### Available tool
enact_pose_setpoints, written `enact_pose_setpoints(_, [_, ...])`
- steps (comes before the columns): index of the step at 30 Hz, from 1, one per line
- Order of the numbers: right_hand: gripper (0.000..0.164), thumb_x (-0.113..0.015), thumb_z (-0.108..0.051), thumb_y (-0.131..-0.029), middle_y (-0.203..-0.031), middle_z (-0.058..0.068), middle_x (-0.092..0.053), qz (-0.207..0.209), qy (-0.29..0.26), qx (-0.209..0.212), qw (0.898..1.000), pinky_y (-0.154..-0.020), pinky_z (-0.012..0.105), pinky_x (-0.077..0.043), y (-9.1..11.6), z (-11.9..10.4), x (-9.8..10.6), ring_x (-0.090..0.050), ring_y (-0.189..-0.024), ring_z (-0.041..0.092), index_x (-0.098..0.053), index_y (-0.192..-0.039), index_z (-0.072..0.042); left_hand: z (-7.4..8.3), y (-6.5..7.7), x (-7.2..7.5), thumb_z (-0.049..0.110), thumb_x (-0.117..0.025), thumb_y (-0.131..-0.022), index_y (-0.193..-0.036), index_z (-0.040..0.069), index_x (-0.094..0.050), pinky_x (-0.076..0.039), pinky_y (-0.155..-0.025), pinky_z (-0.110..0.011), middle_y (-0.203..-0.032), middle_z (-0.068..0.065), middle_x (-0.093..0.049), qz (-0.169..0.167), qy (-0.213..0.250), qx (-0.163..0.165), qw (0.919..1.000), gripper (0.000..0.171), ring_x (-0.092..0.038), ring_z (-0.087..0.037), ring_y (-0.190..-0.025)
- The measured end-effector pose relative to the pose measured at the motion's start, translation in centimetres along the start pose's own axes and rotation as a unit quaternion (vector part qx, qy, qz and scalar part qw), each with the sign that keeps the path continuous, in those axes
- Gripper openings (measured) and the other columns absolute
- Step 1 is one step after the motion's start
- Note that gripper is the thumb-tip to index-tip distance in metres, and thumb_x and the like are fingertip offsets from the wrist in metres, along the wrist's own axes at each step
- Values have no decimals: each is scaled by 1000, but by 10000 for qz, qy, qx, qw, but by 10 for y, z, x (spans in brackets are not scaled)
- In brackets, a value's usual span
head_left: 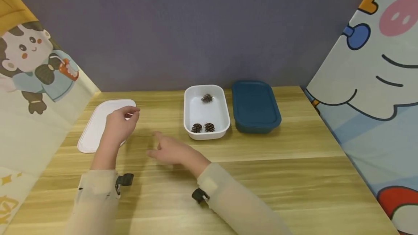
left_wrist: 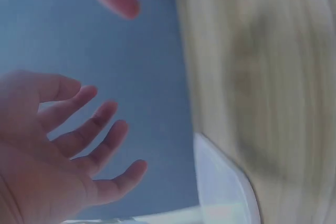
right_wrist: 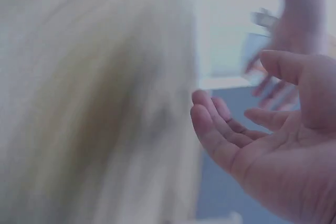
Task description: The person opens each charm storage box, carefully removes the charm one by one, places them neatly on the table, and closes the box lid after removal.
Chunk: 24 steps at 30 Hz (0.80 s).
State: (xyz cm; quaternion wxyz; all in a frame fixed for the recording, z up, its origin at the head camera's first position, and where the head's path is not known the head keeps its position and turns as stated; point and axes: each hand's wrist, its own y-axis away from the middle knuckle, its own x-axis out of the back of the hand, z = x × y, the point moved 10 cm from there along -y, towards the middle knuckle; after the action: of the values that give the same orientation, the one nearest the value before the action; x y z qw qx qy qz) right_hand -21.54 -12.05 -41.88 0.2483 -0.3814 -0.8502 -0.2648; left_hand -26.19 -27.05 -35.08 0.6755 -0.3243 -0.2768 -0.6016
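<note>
My left hand is above the right part of a white lid at the table's left; in the left wrist view its fingers are loosely bent with nothing between them. My right hand hovers over the wood to the left of a white container, index finger and thumb apart and pointing left. The right wrist view shows its palm bare and its fingers relaxed. Three pine cones lie inside the white container: one pine cone toward the back, another pine cone and a third pine cone at the front.
A dark blue container with its lid on stands just right of the white one. Behind both rises a grey panel. Cartoon-printed panels flank the wooden table on either side.
</note>
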Motion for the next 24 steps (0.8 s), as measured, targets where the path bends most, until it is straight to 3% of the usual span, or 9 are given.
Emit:
enact_pose_setpoints(3, [77, -65, -48, -105, -118, 2, -72, 169, -599, 77, 9980, -80, 29, -58, 26, 2, 24, -71, -92, 11, -31, -168, -20, 23, 10, -11, 34, -48, -112, -141, 5, -67, -58, -88, -55, -135, -23, -70, -41, 274, -49, 9996, 45, -65, -45, -122])
enact_pose_setpoints(7, [70, -63, -47, -106, -123, 2, -71, 407, -944, 196, 9945, -80, 29, -59, 56, 6, 50, -74, -95, 13, -38, -165, -19, 49, 23, -24, 36, -46, -114, -144, 8, -65, -56, -95, -58, -137, -23, -69, -154, 543, -74, 9984, 45, -63, -43, -127])
enact_pose_setpoints(10, [65, -61, -46, -108, -125, 3, -71, 674, -855, 189, 9939, -83, 31, -59, 75, 15, 69, -74, -99, 14, -42, -163, -18, 65, 30, -29, 34, -46, -114, -143, 9, -66, -52, -102, -61, -138, -21, -69, -94, 746, -118, 9971, 43, -62, -41, -130])
enact_pose_setpoints(15, [54, -64, -36, -108, -119, 5, -73, 1357, -727, 222, 9878, -80, 31, -58, 102, 34, 104, -70, -96, 13, -53, -156, -14, 82, 38, -39, 30, -50, -113, -139, 8, -68, -49, -110, -61, -137, -19, -70, 89, 1066, -202, 9941, 39, -62, -37, -132])
enact_pose_setpoints(19, [47, -66, -30, -107, -117, 9, -73, 1762, -1019, 290, 9786, -82, 31, -56, 119, 52, 127, -73, -97, 18, -59, -150, -10, 92, 40, -53, 28, -52, -112, -138, 8, -69, -50, -111, -58, -135, -16, -72, 70, 1242, -231, 9920, 37, -63, -34, -131])
enact_pose_setpoints(24, [44, -64, -27, -108, -123, 13, -71, 2134, -1240, 241, 9688, -86, 34, -55, 137, 76, 148, -74, -107, 26, -61, -148, -9, 108, 40, -75, 24, -58, -109, -136, 8, -70, -50, -112, -57, -139, -17, -70, 30, 1014, -350, 9942, 34, -62, -36, -133])
